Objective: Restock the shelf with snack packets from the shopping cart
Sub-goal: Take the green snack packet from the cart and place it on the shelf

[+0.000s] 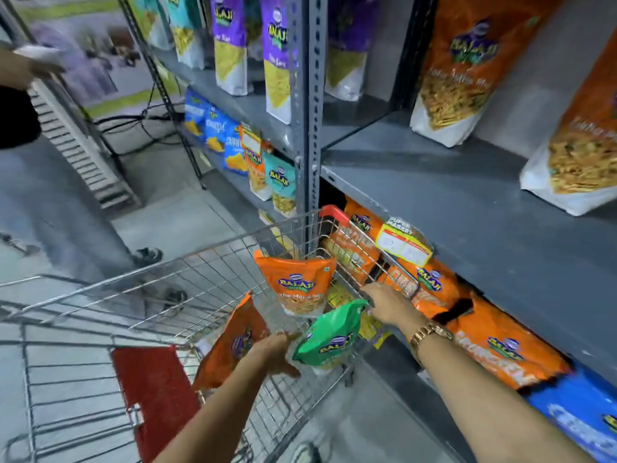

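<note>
Now, left hand [273,354] clamped on orange packet [298,284], right hand [389,304] gripping green packet [329,337].

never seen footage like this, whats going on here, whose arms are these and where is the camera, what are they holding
There is no machine here. The one picture comes from a wide-angle camera worn on a person's head, looking forward and down, so the two arms reaching in from below are that person's own.

The left hand is in the wire shopping cart, gripping snack packets; an orange packet stands up above it, and another orange packet lies beside the forearm. The right hand, with a gold watch on its wrist, reaches to the cart's far edge next to a green packet; whether it grips anything is unclear.

On the right stands a grey metal shelf carrying more orange packets, with a lot of bare space. Another person stands at the far left.
</note>
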Motion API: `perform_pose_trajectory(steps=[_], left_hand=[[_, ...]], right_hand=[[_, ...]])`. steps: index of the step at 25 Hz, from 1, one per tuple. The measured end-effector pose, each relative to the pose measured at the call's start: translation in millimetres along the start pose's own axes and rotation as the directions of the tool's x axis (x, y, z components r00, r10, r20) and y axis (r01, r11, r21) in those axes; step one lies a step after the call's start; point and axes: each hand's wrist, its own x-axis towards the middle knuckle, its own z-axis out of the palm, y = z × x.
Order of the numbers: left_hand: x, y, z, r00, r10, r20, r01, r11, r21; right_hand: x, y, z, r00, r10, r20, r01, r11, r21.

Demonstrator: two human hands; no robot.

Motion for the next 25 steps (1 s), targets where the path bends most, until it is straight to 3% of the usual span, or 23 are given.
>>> perform_pose_trajectory(steps=[4, 8, 12, 14, 16, 18, 21, 25], left_hand=[[14, -1, 3, 0.999, 0.026, -0.034, -0.030, 0.989, -0.144], [20, -4, -1, 0.984, -0.128, -0.126, 0.056, 0.885, -0.462], [16, 2, -10, 0.942, -0.275, -0.194, 0.071, 0.726, -0.684], [6, 10, -20, 0.928, -0.340, -0.153, 0.069, 0.561, -0.825], [-4, 14, -31, 0.921, -0.364, -0.138, 0.015, 0.388, -0.922], [-13, 17, -45, 0.902, -0.391, -0.184, -0.067, 0.295, -0.953], [-35, 36, -70, 0.857, -0.426, -0.291, -0.216, 0.218, -0.952], [-65, 78, -114, 0.777, -0.396, -0.489, -0.437, 0.220, -0.872]], right_hand=[[20, -2, 15, 0.992, 0.037, 0.124, -0.058, 0.985, 0.164], [37, -5, 24, 0.986, 0.133, 0.097, -0.161, 0.905, 0.395], [36, -8, 26, 0.984, 0.132, 0.123, -0.173, 0.877, 0.449], [30, -13, 18, 0.988, 0.127, 0.088, -0.154, 0.841, 0.519], [19, -22, 3, 0.989, 0.147, 0.022, -0.127, 0.757, 0.642], [5, -31, -15, 0.984, 0.169, -0.063, -0.064, 0.656, 0.752], [-16, -42, -41, 0.953, 0.219, -0.209, 0.057, 0.550, 0.833], [-47, -44, -77, 0.876, 0.283, -0.390, 0.233, 0.459, 0.857]])
